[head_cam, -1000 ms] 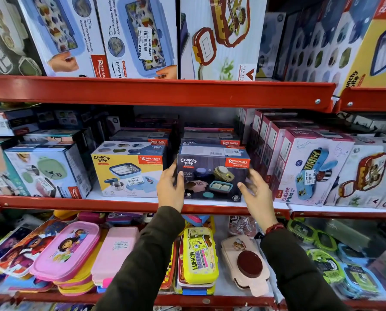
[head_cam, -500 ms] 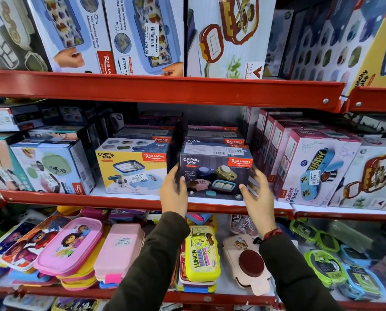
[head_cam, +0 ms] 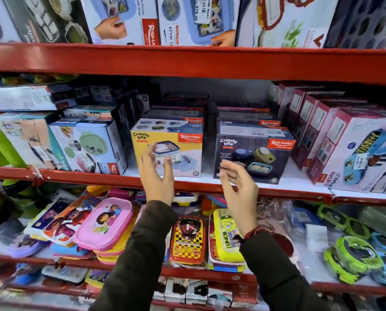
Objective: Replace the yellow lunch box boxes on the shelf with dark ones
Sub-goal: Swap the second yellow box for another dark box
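Note:
A yellow Crunchy Bite lunch box box (head_cam: 187, 151) stands at the front of the middle shelf (head_cam: 97, 177). Right of it, across a narrow gap, stands a dark Crunchy Bite box (head_cam: 255, 153), with more dark boxes stacked behind both. My left hand (head_cam: 157, 176) hovers in front of the yellow box's lower left part, fingers spread, holding nothing. Just below the dark box's lower left corner is my right hand (head_cam: 238, 189), also with spread fingers and nothing in it. Both hands are blurred by motion.
White boxes with green lunch boxes (head_cam: 86, 149) stand left of the yellow box, pink Kidzee Plus boxes (head_cam: 356, 151) to the right. The red upper shelf rail (head_cam: 187, 61) runs overhead. Loose plastic lunch boxes (head_cam: 104, 223) crowd the shelf below.
Both hands have let go of the dark box and shifted left and down. The left hand now fronts the yellow box. The view has also panned left.

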The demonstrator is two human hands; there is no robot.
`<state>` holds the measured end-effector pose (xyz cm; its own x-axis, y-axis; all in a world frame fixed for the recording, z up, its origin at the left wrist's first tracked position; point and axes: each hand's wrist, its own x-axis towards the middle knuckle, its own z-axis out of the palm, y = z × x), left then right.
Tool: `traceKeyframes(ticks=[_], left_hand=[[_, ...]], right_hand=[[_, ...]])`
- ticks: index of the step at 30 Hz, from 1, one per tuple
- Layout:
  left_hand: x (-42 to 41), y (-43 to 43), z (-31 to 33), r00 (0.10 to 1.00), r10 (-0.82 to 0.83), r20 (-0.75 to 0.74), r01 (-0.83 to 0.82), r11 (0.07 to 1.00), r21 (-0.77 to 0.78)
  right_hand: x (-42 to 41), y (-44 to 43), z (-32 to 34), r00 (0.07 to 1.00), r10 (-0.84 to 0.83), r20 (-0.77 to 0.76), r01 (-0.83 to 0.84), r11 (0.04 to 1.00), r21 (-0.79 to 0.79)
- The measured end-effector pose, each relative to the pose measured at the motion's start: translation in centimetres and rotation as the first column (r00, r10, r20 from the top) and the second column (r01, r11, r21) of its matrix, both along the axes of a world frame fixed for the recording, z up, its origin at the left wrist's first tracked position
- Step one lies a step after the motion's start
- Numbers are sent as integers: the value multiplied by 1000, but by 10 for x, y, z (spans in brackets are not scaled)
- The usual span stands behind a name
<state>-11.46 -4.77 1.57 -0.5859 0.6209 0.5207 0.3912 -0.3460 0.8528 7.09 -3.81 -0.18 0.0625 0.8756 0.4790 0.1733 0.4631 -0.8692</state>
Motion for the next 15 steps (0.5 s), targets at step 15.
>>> traceKeyframes(ticks=[15], left_hand=[[-103, 0, -9, 976, -160, -150, 80, 896, -436]], right_hand=[[-84, 19, 13, 947, -12, 321, 113, 948, -297]])
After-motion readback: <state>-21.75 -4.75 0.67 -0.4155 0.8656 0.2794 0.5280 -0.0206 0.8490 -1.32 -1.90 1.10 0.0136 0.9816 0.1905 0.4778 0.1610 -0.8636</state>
